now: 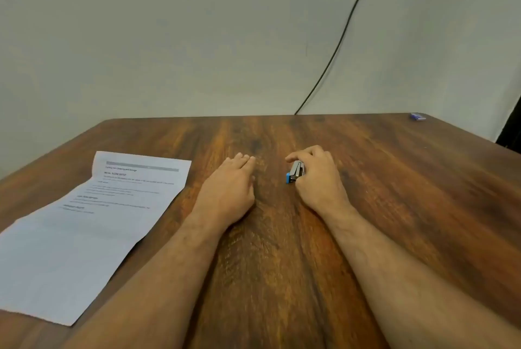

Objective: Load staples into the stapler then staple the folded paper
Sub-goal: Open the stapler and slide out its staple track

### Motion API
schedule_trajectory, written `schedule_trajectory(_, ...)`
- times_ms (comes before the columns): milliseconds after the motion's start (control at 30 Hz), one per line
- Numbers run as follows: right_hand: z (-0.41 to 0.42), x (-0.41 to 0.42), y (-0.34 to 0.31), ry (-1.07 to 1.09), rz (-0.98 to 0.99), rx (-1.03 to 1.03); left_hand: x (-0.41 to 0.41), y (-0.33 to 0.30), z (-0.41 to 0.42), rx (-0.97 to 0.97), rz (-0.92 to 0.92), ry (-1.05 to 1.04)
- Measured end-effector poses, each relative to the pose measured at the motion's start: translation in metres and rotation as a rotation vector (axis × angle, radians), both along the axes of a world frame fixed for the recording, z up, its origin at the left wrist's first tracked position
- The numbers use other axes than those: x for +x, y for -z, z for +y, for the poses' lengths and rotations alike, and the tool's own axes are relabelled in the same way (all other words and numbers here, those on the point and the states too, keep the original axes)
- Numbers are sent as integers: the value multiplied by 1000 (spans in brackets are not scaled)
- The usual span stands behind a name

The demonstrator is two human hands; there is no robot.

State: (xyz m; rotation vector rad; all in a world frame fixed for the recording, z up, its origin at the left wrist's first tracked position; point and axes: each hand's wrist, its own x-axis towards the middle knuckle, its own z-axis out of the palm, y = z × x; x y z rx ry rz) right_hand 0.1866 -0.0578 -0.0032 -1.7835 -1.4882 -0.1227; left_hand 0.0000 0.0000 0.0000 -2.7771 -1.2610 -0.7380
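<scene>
My right hand [318,176] curls its grip around the small metal stapler [295,171] mid-tabletop [394,193]; my left hand [229,188] lies flat, fingers together. The creased printed paper [93,224] lies near the left edge.

You see a brown, streaky wood-grain table [282,236] and a white printed paper sheet [93,224] with black text and a grey header bar. Your small metal stapler [294,172] is silver-grey with a bright blue end, and a small blue box [417,116] sits against the pale greenish-grey wall [197,24] crossed by a black cable [346,27].
</scene>
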Motion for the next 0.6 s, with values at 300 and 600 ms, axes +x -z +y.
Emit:
schedule_trajectory(300,-6,-7,-7,1,-70,-201,7,-1,-12,153,110,175)
schedule_trajectory(600,0,-6,-5,-59,-124,-232,8,1,-6,149,93,167)
